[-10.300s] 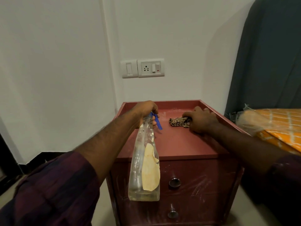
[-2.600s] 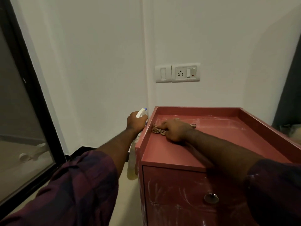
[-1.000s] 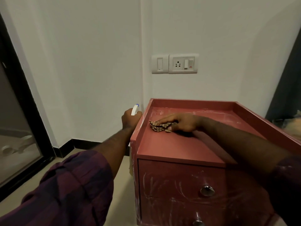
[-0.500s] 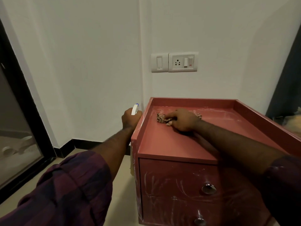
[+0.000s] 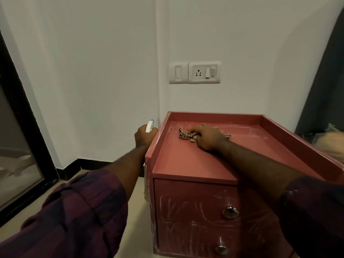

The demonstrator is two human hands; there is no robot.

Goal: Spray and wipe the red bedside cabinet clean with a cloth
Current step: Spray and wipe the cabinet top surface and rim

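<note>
Right hand [image 5: 208, 138] flat on cloth [image 5: 184, 134] atop cabinet [image 5: 186, 162]

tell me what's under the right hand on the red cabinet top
A crumpled brown-and-cream striped cloth lies under the right hand, pressed onto the red bedside cabinet. Its edges stick out on both sides; the middle of the cloth and the surface beneath are covered.

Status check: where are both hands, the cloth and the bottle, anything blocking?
Right hand presses cloth on cabinet top, back-left area. Left hand grips spray bottle beside cabinet. Top otherwise unobstructed.
</note>
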